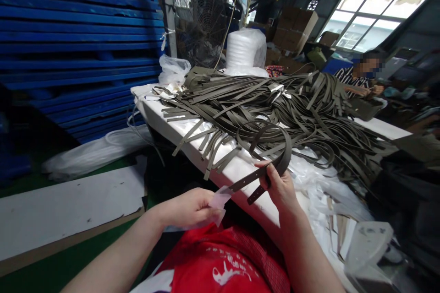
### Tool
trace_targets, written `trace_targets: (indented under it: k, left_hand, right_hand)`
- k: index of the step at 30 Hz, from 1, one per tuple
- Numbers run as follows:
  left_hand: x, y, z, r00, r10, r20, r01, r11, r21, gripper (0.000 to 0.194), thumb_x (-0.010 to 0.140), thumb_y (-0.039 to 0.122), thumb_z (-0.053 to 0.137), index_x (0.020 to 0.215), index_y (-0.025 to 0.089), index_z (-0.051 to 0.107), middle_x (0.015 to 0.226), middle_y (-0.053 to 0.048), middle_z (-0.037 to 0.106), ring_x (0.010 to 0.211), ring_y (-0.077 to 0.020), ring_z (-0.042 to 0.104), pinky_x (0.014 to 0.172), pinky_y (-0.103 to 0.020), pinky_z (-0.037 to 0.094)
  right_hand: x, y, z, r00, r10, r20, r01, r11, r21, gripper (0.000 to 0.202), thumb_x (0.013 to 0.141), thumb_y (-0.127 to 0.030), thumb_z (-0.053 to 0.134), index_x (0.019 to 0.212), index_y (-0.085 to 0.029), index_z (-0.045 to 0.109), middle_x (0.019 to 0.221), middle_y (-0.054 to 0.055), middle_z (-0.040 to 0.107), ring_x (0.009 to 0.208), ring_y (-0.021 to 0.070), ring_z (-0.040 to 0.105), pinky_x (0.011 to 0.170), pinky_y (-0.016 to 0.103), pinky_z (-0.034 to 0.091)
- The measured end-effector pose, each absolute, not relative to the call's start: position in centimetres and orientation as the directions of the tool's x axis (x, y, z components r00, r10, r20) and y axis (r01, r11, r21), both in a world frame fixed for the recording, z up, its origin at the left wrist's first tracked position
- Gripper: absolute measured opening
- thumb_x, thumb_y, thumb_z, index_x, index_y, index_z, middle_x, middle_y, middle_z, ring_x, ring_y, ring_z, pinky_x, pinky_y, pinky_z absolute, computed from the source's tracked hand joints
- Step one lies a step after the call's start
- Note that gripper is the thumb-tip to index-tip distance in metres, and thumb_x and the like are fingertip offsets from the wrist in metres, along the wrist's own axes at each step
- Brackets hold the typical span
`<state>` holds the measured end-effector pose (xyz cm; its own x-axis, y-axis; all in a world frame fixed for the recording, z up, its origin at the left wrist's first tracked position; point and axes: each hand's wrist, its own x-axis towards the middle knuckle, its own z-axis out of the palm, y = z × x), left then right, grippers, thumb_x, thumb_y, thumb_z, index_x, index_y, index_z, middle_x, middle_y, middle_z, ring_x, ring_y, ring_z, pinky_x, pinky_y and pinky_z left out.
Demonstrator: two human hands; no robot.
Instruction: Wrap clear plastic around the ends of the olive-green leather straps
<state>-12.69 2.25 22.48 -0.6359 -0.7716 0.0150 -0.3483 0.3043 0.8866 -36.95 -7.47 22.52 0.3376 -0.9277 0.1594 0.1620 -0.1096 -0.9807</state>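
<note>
My right hand [277, 182] is closed round a dark olive strap [250, 177] with small punched holes near its end. Part of that strap loops up above the hand, and a holed end hangs below it. My left hand [199, 206] pinches a thin translucent pinkish sheet [220, 199] at the strap's other visible end; the sheet covers the strap's tip there. Beyond both hands lies a big heap of similar olive straps [237, 100], many ends hanging over the near edge of the white table [182, 139].
Blue pallets [79, 46] are stacked at the left. A white foam roll [245, 50] stands behind the straps. Clear plastic bags [323, 183] and a translucent plastic bin [367, 247] are at the right. Another person [357, 75] sits at the far right. A white board [72, 206] lies lower left.
</note>
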Motion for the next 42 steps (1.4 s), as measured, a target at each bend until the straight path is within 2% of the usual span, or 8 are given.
trace_targets:
  k: [4,10,18,23,27,30,34,42]
  left_hand:
    - [-13.0,2.3,22.5,-0.631,-0.776,-0.002,-0.319,0.257,0.912,0.046,0.1,0.046,0.037,0.085,0.014,0.067,0.085,-0.005,0.064,0.077,-0.0155,0.056,0.075,-0.024,0.043]
    - [-13.5,2.2,21.0,-0.595,-0.8,-0.077,-0.302,0.134,0.944,0.047,0.097,0.053,0.043,0.081,0.013,0.062,0.08,-0.004,0.056,0.072,-0.0136,0.048,0.068,-0.022,0.041]
    - [-14.1,1.5,21.3,-0.566,-0.817,-0.112,-0.281,0.064,0.958,0.044,0.094,0.052,0.049,0.075,0.013,0.059,0.072,-0.001,0.053,0.066,-0.0126,0.045,0.065,-0.021,0.04]
    - [-13.8,1.0,20.2,-0.48,-0.877,-0.034,-0.274,0.113,0.955,0.04,0.095,0.046,0.047,0.088,0.012,0.068,0.088,-0.006,0.067,0.08,-0.0164,0.057,0.08,-0.024,0.044]
    - [-13.0,0.8,19.3,-0.41,-0.91,-0.063,-0.393,0.114,0.913,0.043,0.094,0.045,0.047,0.078,0.011,0.066,0.08,-0.005,0.065,0.075,-0.0156,0.056,0.074,-0.023,0.043]
    - [-12.9,0.8,19.2,-0.448,-0.886,-0.117,-0.433,0.101,0.896,0.041,0.092,0.043,0.049,0.068,0.012,0.058,0.07,-0.002,0.057,0.065,-0.0122,0.048,0.063,-0.021,0.039]
    - [-13.4,0.6,19.2,-0.506,-0.852,-0.135,-0.442,0.122,0.889,0.042,0.092,0.04,0.048,0.059,0.015,0.041,0.061,0.002,0.039,0.057,-0.0091,0.035,0.055,-0.021,0.03]
    - [-13.7,0.2,18.8,-0.55,-0.825,-0.128,-0.457,0.169,0.873,0.034,0.085,0.032,0.051,0.057,0.015,0.043,0.06,0.003,0.037,0.056,-0.0093,0.036,0.057,-0.021,0.031]
  right_hand:
    - [-36.5,-7.2,22.3,0.419,-0.903,0.092,0.091,-0.058,-0.994,0.046,0.087,-0.055,0.06,0.098,-0.012,0.071,0.05,-0.004,0.041,0.046,0.0074,0.035,0.044,0.021,0.024]
    - [-35.5,-6.9,22.7,0.456,-0.89,0.028,0.035,-0.014,-0.999,0.051,0.086,-0.061,0.057,0.096,-0.013,0.073,0.055,-0.003,0.046,0.048,0.0071,0.035,0.045,0.021,0.023]
    - [-32.8,-5.2,20.3,0.571,-0.817,-0.08,0.07,0.146,-0.987,0.057,0.081,-0.066,0.059,0.099,-0.014,0.072,0.052,-0.004,0.044,0.044,0.0061,0.034,0.044,0.02,0.025]
    - [-32.0,-4.9,18.2,0.594,-0.774,-0.219,-0.07,0.222,-0.973,0.072,0.074,-0.08,0.053,0.071,-0.009,0.067,0.048,0.002,0.054,0.038,0.0082,0.046,0.039,0.02,0.031]
    - [-34.7,-6.7,20.6,0.432,-0.862,-0.266,0.125,0.349,-0.929,0.067,0.076,-0.074,0.059,0.083,-0.008,0.07,0.067,0.012,0.07,0.049,0.0136,0.062,0.043,0.02,0.044]
    - [-37.1,-8.6,23.8,0.216,-0.97,-0.116,0.357,0.189,-0.915,0.061,0.081,-0.069,0.058,0.08,-0.009,0.07,0.061,0.01,0.068,0.044,0.0126,0.06,0.04,0.02,0.045]
    - [-38.4,-9.9,27.2,-0.002,-1.0,-0.016,0.519,0.013,-0.855,0.053,0.088,-0.062,0.055,0.077,-0.011,0.068,0.054,0.004,0.064,0.036,0.0082,0.051,0.035,0.017,0.04]
    - [-38.4,-10.2,29.8,-0.048,-0.999,0.01,0.708,-0.041,-0.705,0.047,0.087,-0.06,0.057,0.071,-0.017,0.068,0.047,-0.006,0.049,0.033,0.0027,0.04,0.032,0.012,0.029]
